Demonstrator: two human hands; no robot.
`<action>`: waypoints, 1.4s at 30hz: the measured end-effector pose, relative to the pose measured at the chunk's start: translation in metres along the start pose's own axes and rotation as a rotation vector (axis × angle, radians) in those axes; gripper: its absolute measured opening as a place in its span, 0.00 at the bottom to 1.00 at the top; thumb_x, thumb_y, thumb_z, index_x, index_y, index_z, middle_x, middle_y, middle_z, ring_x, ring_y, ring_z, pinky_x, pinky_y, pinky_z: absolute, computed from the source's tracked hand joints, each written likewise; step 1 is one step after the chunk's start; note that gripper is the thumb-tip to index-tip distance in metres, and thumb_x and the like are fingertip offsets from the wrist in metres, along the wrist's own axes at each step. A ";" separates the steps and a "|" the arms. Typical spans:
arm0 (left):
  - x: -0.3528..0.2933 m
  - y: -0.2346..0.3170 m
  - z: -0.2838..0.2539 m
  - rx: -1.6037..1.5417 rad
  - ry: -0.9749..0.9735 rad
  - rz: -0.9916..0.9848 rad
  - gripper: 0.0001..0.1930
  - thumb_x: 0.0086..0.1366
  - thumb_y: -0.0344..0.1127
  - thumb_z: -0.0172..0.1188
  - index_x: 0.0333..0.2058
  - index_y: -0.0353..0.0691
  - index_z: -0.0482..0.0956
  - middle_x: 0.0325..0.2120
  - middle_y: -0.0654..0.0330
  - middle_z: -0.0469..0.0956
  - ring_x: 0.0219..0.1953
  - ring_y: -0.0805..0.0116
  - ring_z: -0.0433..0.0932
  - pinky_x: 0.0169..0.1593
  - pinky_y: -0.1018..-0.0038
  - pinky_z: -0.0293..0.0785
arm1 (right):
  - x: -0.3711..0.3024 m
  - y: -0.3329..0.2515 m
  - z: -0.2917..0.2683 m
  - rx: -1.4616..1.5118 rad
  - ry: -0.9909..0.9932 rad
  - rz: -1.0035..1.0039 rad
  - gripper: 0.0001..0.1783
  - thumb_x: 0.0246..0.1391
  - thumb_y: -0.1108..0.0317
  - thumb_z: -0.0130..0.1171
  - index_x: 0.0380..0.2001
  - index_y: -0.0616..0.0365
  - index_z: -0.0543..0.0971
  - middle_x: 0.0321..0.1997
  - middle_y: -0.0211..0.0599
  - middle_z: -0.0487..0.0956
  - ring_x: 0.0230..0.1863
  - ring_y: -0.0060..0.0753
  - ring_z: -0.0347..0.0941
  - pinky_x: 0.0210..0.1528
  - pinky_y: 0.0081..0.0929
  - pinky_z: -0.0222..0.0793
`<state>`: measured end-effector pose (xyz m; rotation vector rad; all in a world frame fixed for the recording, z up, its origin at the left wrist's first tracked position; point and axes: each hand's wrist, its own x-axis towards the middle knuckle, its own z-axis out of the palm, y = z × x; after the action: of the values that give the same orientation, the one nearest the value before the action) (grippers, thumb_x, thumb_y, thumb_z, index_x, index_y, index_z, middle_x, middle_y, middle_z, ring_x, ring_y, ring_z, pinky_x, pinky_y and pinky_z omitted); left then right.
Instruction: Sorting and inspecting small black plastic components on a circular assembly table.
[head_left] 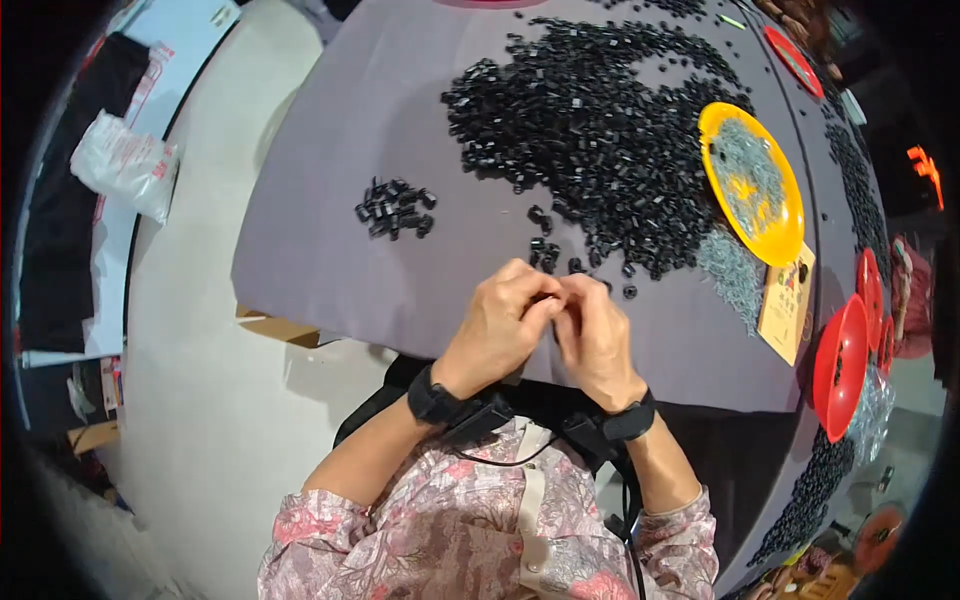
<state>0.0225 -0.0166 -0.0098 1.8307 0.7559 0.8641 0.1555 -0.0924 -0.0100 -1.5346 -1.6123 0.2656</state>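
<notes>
My left hand (503, 322) and my right hand (597, 338) meet fingertip to fingertip over the front part of a grey-covered table (330, 130). Both are closed in a pinch; whatever is between the fingers is hidden or too small to make out. Just beyond the fingertips lie a few loose small black plastic pieces (543, 255). Farther off spreads a large heap of the same black pieces (590, 130). A small separate cluster of black pieces (395, 208) lies to the left. Each wrist wears a black strap.
Right of the heap, a yellow plate (793, 235) holds small clear greyish parts, with more clear parts (730, 275) beside it. A printed card (785, 310) lies by the plate. Farther right stands a red bowl (840, 365). At far left, a white plastic bag (125, 165) rests on another table.
</notes>
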 end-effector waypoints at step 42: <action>0.031 0.010 -0.019 0.355 -0.121 -0.088 0.09 0.51 0.25 0.66 0.33 0.39 0.81 0.32 0.57 0.75 0.33 0.58 0.79 0.37 0.65 0.75 | -0.015 0.073 -0.116 -0.451 0.027 0.149 0.09 0.53 0.85 0.52 0.37 0.64 0.71 0.32 0.48 0.70 0.35 0.52 0.71 0.38 0.36 0.68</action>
<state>0.0254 0.0139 0.0125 2.1209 0.9497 0.5820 0.2860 -0.1359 0.0038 -1.9927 -1.6094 -0.0456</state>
